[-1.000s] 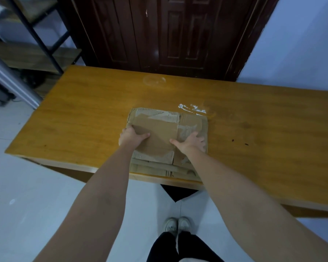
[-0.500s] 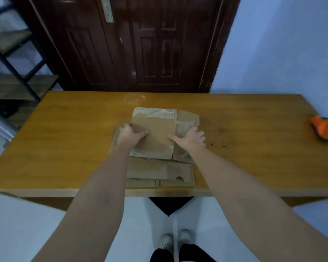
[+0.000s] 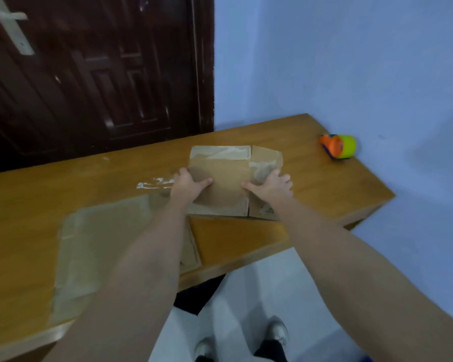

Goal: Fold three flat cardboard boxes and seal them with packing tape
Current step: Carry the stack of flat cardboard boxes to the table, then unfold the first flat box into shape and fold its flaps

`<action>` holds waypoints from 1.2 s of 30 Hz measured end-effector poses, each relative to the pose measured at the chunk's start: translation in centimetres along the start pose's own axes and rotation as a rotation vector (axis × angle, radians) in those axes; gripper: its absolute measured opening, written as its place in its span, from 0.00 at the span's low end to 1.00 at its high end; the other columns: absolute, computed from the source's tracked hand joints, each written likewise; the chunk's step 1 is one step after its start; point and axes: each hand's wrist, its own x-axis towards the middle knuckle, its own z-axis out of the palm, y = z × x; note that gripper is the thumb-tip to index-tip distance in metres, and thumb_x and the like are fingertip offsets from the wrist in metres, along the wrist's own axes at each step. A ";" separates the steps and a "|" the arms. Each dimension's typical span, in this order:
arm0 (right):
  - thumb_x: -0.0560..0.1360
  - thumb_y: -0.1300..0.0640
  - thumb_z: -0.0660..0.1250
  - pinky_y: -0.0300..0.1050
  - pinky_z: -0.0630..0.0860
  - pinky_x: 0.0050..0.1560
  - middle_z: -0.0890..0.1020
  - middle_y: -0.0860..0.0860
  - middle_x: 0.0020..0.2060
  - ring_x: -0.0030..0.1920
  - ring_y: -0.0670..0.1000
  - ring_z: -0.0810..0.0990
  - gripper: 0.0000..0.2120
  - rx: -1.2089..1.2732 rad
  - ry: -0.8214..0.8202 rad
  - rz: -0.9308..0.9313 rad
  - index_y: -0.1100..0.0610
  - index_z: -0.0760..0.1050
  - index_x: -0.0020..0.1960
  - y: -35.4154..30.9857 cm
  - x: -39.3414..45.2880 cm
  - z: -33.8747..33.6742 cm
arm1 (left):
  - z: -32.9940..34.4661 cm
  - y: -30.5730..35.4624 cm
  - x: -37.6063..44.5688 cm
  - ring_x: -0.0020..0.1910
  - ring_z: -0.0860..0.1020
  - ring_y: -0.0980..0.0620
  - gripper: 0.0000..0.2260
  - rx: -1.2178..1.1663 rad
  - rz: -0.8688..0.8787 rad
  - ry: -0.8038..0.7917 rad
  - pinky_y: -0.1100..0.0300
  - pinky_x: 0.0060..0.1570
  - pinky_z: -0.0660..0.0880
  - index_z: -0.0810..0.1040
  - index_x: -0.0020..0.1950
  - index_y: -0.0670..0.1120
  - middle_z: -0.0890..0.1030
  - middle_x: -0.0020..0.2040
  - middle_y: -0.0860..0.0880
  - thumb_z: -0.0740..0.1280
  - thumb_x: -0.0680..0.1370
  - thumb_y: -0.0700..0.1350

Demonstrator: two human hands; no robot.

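Item: flattened cardboard box (image 3: 220, 178), old tape on its flaps, lying on the table (image 3: 324, 184). My left hand (image 3: 187, 182) gripped its left edge, thumb on top; my right hand (image 3: 271, 185) gripped the right side, thumb on top and fingers spread over a flap.

Change: I had slid it off the remaining flat boxes (image 3: 102, 246), now apart at my left.

Meaning, as I judged: first box separated, unfolding next. Tape dispenser (image 3: 339, 147) waited at the far right corner.

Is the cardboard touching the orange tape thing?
Apart. The head view shows the held cardboard and the tape dispenser with bare table between them.
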 end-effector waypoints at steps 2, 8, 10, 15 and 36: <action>0.62 0.26 0.67 0.56 0.65 0.62 0.63 0.61 0.65 0.66 0.62 0.63 0.52 0.023 0.019 0.029 0.59 0.54 0.72 2.6 1.6 -1.6 | 2.4 2.8 0.2 0.65 0.69 0.39 0.41 0.023 0.037 -0.027 0.45 0.59 0.71 0.59 0.73 0.42 0.65 0.69 0.42 0.71 0.69 0.62; 0.62 0.27 0.68 0.57 0.64 0.65 0.62 0.60 0.68 0.69 0.61 0.62 0.54 0.093 0.030 0.137 0.58 0.52 0.74 11.1 6.5 -6.0 | 10.6 10.7 -0.1 0.64 0.70 0.39 0.41 0.108 0.094 -0.091 0.46 0.58 0.72 0.59 0.73 0.41 0.65 0.68 0.42 0.70 0.70 0.63; 0.62 0.28 0.69 0.57 0.64 0.65 0.62 0.60 0.68 0.69 0.61 0.62 0.54 0.105 0.023 0.155 0.58 0.52 0.74 13.9 8.0 -7.0 | 13.6 12.5 -0.4 0.62 0.71 0.40 0.39 0.143 0.091 -0.096 0.47 0.55 0.72 0.60 0.71 0.41 0.66 0.67 0.42 0.70 0.70 0.63; 0.63 0.29 0.69 0.57 0.64 0.64 0.61 0.61 0.68 0.69 0.62 0.61 0.52 0.110 -0.024 0.159 0.58 0.54 0.72 19.2 11.2 -7.9 | 19.4 15.1 -1.1 0.62 0.70 0.40 0.40 0.193 0.056 -0.121 0.46 0.56 0.73 0.59 0.72 0.41 0.65 0.67 0.41 0.68 0.71 0.63; 0.63 0.28 0.69 0.59 0.64 0.64 0.60 0.62 0.69 0.68 0.63 0.60 0.54 0.141 -0.069 0.017 0.59 0.51 0.74 17.4 23.7 -11.0 | 21.6 21.4 7.8 0.61 0.71 0.40 0.39 0.138 0.034 -0.034 0.54 0.44 0.74 0.59 0.72 0.41 0.64 0.68 0.42 0.70 0.71 0.61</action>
